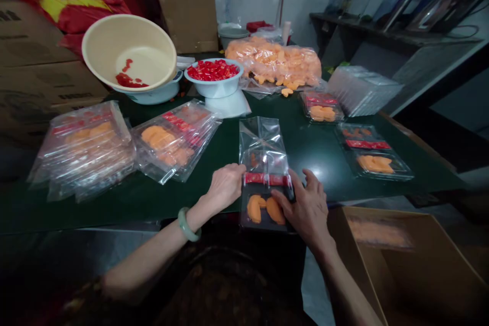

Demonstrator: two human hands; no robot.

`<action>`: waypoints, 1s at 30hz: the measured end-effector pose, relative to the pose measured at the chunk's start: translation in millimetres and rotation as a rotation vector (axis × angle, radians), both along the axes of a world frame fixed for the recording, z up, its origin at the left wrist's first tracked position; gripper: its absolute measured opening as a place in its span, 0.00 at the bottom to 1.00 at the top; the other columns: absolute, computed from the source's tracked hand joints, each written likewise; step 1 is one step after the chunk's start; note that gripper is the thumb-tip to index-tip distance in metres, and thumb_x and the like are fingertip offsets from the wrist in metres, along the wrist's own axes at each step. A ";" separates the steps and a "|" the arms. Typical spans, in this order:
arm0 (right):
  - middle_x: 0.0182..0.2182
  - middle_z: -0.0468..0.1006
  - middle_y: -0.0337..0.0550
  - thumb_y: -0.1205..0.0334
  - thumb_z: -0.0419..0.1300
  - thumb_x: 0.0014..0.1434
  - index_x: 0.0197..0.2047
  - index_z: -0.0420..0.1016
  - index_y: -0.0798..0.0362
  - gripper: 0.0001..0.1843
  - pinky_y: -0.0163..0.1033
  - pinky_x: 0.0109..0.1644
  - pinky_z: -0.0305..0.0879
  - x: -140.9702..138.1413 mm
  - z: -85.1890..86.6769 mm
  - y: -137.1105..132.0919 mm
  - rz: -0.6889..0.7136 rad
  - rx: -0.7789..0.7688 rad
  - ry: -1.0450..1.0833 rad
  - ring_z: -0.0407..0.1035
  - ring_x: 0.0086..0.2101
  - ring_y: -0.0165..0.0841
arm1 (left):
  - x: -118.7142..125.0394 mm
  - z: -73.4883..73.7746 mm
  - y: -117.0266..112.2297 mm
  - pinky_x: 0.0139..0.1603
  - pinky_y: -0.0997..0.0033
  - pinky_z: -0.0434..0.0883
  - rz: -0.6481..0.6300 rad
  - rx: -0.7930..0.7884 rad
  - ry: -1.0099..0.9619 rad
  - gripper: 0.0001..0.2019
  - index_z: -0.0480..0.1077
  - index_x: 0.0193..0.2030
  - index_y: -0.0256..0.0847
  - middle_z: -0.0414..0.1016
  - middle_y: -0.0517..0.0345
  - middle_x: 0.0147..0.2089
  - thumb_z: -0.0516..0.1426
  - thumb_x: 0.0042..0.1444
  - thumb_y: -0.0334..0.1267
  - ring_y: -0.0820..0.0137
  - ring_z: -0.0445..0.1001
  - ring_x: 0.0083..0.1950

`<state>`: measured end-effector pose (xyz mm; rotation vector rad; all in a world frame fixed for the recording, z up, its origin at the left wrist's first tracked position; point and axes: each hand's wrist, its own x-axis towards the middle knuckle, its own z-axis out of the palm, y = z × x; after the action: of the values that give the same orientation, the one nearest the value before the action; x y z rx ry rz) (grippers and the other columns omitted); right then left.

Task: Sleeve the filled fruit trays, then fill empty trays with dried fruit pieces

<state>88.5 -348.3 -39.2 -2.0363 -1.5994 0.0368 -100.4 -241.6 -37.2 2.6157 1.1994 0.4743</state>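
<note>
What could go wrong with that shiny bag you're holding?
The clear plastic bag with a dark plastic tray of orange pieces sits at the front edge of the green table, so it might slip off despite the left hand and right hand. Also, the round cream plastic basin leans tilted on a pale blue bowl, and it could tip.

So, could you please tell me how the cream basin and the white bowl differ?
The cream basin is larger than the white bowl. The basin sits tilted, while the bowl stands level. The basin holds only a few red pieces, the bowl a heap. Both are round and pale.
</note>
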 end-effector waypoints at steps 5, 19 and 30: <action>0.63 0.52 0.54 0.49 0.63 0.50 0.60 0.61 0.47 0.35 0.58 0.53 0.58 18.2 -15.1 -27.7 0.531 -0.021 -0.031 0.48 0.60 0.53 | 3.4 5.6 1.7 0.32 0.71 0.60 -0.056 -0.060 -0.021 0.09 0.63 0.30 0.40 0.68 0.55 0.30 0.45 0.57 0.28 0.68 0.68 0.33; 0.35 0.66 0.44 0.53 0.66 0.48 0.42 0.67 0.51 0.20 0.39 0.31 0.63 -4.2 -6.8 32.4 0.214 0.001 -0.055 0.65 0.32 0.36 | -6.3 15.2 6.9 0.31 0.73 0.60 0.013 -0.026 -0.231 0.08 0.62 0.29 0.39 0.65 0.59 0.27 0.46 0.56 0.27 0.72 0.65 0.29; 0.31 0.72 0.44 0.63 0.59 0.56 0.36 0.69 0.52 0.04 0.40 0.35 0.60 -10.9 -10.6 85.0 0.441 0.207 -0.259 0.64 0.33 0.38 | 1.3 12.9 3.4 0.33 0.69 0.62 -0.198 0.078 -0.065 0.07 0.63 0.30 0.40 0.70 0.55 0.30 0.48 0.50 0.24 0.67 0.67 0.33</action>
<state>77.6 -263.3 -49.9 -1.5506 -2.0924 -0.2299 -99.1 -238.1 -24.2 2.7251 0.9072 0.5718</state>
